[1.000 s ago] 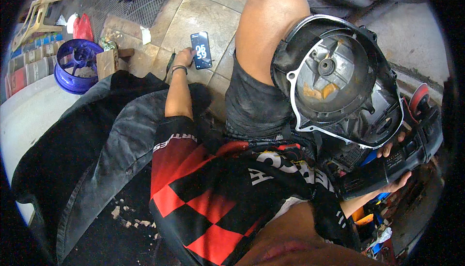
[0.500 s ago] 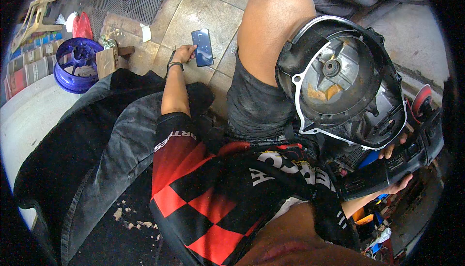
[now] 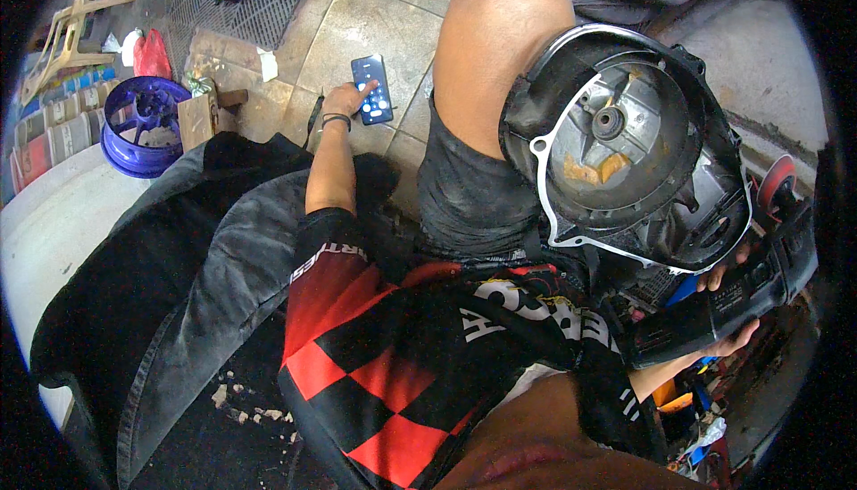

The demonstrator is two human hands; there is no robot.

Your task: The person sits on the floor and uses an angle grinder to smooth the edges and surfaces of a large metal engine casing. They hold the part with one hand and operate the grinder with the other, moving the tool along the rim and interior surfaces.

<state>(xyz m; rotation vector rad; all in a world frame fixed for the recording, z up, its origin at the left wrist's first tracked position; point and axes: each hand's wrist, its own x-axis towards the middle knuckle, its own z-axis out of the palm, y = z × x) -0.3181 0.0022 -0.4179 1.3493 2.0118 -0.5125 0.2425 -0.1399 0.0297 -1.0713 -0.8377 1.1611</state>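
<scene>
On the floor tiles lies a dark smartphone (image 3: 371, 88) with its screen lit by rows of round pale marks. My left hand (image 3: 344, 102) is beside its left edge, one digit stretched onto the glass and the other fingers partly hidden. At the right, my right hand (image 3: 737, 340) grips a long black power tool (image 3: 714, 311) with a round red disc (image 3: 777, 179) near its far end; some fingertips show on the tool's upper side. A big black engine casing (image 3: 625, 146) with a bare metal rim leans beside my bent knee, its hollow facing up.
A purple wheel rim (image 3: 147, 126) stands at the left by a wooden block (image 3: 198, 119). Behind it are a beige plastic frame (image 3: 67, 39) and a red bag (image 3: 152, 54). Dark cloth (image 3: 214, 249) spreads at my left. Loose parts and tools (image 3: 674, 401) lie lower right.
The phone's screen has gone from mostly dark to lit. My left hand has shifted so that a digit now reaches over the glass. The right hand keeps its grip on the power tool.
</scene>
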